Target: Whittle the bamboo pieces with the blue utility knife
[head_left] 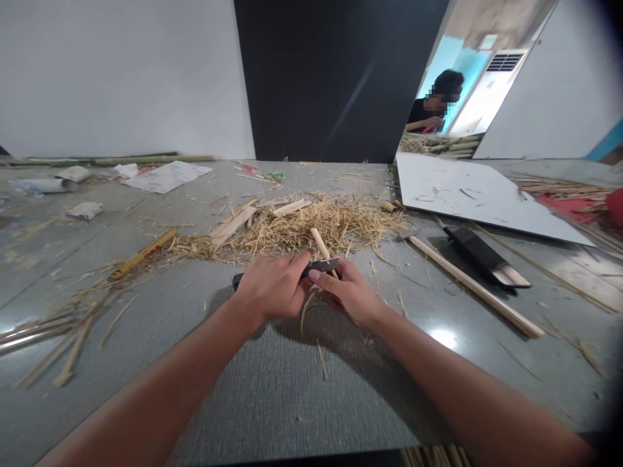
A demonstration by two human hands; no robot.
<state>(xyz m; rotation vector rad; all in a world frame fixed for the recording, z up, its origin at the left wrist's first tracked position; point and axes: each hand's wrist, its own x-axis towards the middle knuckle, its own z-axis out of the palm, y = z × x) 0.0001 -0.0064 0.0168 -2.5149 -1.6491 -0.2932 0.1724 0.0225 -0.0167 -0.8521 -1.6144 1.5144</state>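
My left hand [272, 282] is closed around the dark handle of a utility knife [325, 264], whose blade points right. That blade lies across a short pale wooden stick [320, 243], apparently touching it. My right hand [353, 292] grips the stick's lower end, its thumb close to the blade. The stick leans up and to the left, its upper end free. Just beyond both hands spreads a heap of thin straw-coloured shavings [316, 224]. A thin curled strip hangs below my hands.
Flat wood pieces [236, 224] lie by the shavings. At left rests a yellow tube-like object [143, 254]. A long pale rod [474, 285], a black object [484, 256] and a white board [481, 191] lie right. Behind a partition gap sits another person [435, 107].
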